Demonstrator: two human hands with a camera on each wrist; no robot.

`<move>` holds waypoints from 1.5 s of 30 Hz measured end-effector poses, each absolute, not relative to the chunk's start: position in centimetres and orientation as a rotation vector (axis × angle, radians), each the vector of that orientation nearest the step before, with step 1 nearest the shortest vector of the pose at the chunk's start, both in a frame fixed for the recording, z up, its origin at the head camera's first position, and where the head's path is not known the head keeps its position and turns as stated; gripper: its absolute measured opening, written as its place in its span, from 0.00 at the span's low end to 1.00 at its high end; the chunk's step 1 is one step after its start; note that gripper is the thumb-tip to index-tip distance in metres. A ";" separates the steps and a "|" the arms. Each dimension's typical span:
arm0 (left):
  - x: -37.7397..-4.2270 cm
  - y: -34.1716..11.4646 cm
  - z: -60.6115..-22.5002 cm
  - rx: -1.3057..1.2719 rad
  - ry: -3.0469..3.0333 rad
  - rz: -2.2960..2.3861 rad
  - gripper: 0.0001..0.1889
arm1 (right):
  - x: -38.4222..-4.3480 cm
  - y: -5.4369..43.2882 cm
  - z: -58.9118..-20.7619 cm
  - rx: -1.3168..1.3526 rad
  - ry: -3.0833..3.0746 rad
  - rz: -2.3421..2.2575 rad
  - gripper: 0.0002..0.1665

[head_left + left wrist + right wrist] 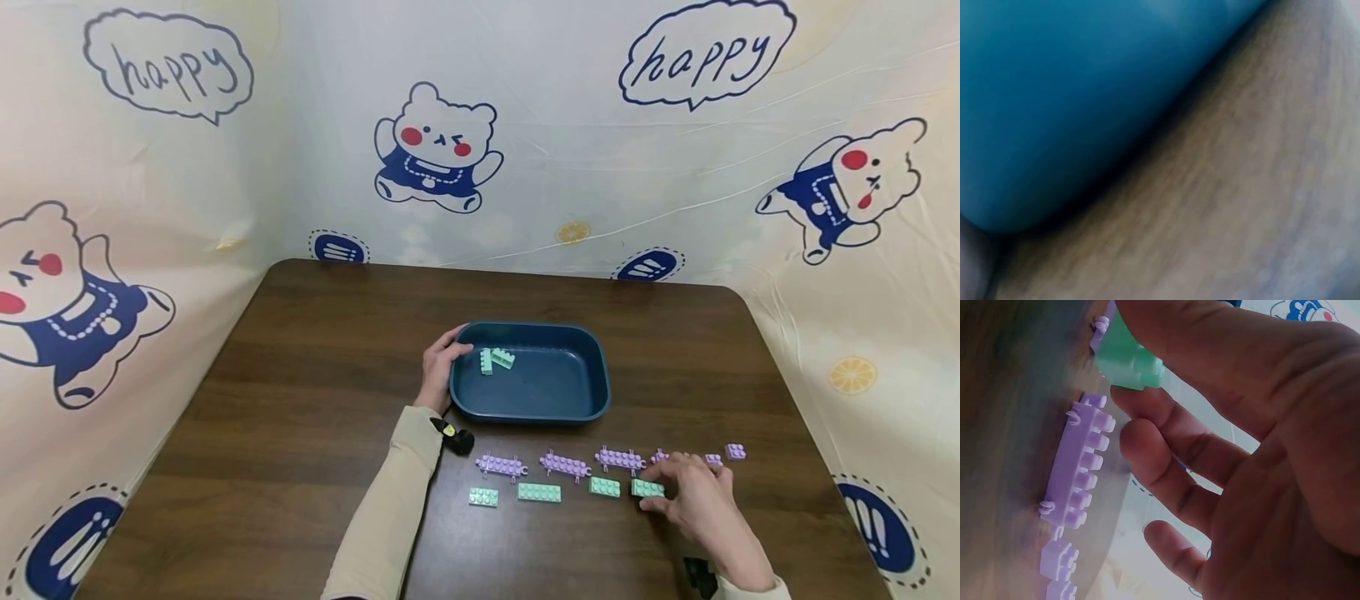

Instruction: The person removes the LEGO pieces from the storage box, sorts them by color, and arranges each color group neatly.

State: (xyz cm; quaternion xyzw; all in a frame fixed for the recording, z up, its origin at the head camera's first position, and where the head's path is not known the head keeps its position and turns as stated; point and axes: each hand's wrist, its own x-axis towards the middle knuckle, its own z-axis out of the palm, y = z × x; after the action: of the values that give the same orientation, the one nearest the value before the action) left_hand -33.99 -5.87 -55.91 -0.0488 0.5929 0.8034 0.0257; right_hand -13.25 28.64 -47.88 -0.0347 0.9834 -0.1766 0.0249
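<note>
At the left end of a dark blue tray (540,387), my left hand (437,371) grips the wall, its thumb over the rim. Two mint green toy bricks (502,358) lie inside the tray near that thumb. My right hand (701,500) pinches another green brick (647,488) between thumb and fingers at the right of the front row. In the right wrist view this green brick (1125,359) shows its studs, and a long purple brick (1072,465) lies beside the fingers. The tray's outer wall (1072,94) fills much of the left wrist view, which is blurred.
Three more green bricks (539,492) lie in a row left of my right hand. Behind them runs a row of purple bricks (565,466), some with side pegs, partly hidden by that hand. A small purple brick (736,451) ends the row. Everything stands on a brown table (300,433).
</note>
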 end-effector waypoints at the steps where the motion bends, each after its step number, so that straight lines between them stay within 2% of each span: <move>1: -34.0 -5.9 -55.9 -0.150 1.832 2.484 0.20 | -13.2 28.6 -47.9 -0.101 3.035 -0.542 0.17; 45: -34.2 -5.9 -56.2 -0.136 1.845 2.478 0.20 | -13.5 28.4 -49.1 -0.029 2.982 -0.516 0.18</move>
State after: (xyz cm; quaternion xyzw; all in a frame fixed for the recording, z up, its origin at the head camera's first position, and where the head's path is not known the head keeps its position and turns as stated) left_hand -34.16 -5.93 -56.16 -0.0440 0.5966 0.8010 0.0246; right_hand -13.48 28.35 -49.10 -0.0096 0.9837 -0.1701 0.0576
